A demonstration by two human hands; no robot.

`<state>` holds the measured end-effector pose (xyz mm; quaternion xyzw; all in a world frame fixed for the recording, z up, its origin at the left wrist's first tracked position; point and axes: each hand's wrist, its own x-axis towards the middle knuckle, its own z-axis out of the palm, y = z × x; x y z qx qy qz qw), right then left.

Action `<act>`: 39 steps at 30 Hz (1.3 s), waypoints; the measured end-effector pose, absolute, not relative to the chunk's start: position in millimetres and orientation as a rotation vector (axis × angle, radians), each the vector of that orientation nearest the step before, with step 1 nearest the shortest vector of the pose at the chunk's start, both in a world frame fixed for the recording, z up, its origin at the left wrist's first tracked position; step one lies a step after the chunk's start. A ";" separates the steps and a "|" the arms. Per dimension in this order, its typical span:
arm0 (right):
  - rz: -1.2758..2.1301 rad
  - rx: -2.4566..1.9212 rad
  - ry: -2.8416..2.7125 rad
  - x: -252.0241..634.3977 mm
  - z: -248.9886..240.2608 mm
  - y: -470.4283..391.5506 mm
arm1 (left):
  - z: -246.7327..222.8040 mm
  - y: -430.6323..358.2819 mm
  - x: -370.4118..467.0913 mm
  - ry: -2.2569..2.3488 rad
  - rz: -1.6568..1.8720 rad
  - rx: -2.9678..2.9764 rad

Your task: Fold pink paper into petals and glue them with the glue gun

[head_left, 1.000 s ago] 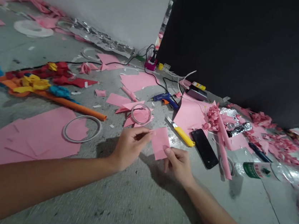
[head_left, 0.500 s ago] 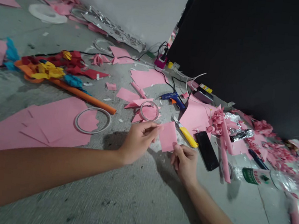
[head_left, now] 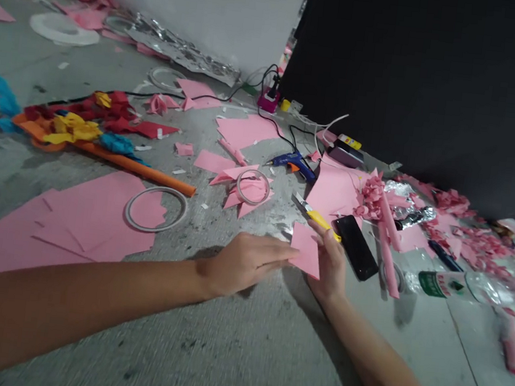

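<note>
A small rectangular piece of pink paper (head_left: pixel 307 255) is held up between my two hands, just above the grey floor. My left hand (head_left: pixel 247 265) has its fingers pressed together on the paper's left edge; the thumb is hard to see. From the right, my right hand (head_left: pixel 333 268) grips the paper's other side, with some fingers hidden behind it. A yellow utility knife (head_left: pixel 322 221) lies just past the right hand with its blade out, partly covered by the fingers. Beside it rests a black phone (head_left: pixel 356 247). A tape roll (head_left: pixel 253 186) sits on folded pink pieces ahead.
A blue glue gun (head_left: pixel 294 164) lies ahead, near a cord and magenta plug adapter (head_left: pixel 268 100). Left are pink sheets (head_left: pixel 83 210), a larger tape ring (head_left: pixel 128 210) and an orange paper tube (head_left: pixel 148 174). A plastic bottle (head_left: pixel 449 284) and pink scraps lie right, before a black panel (head_left: pixel 413 93).
The pink paper has moved slightly right and is turned in the hands. My left hand's fingers have straightened along it, and my right hand has shifted behind its right side. The view has shifted slightly.
</note>
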<state>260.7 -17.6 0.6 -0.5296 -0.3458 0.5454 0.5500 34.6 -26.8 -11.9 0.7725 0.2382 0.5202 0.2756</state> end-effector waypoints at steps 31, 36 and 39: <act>1.155 -1.259 -1.318 252.8 -7.0 -31.7 | -0.4 -9.1 41.1 0.841 0.979 1.432; 1.173 -1.295 -1.358 252.0 -1.8 -32.9 | -2.2 -8.6 40.0 0.893 0.994 1.469; 1.139 -1.326 -1.403 250.6 2.8 -33.1 | -2.1 -8.2 39.7 0.900 1.008 1.472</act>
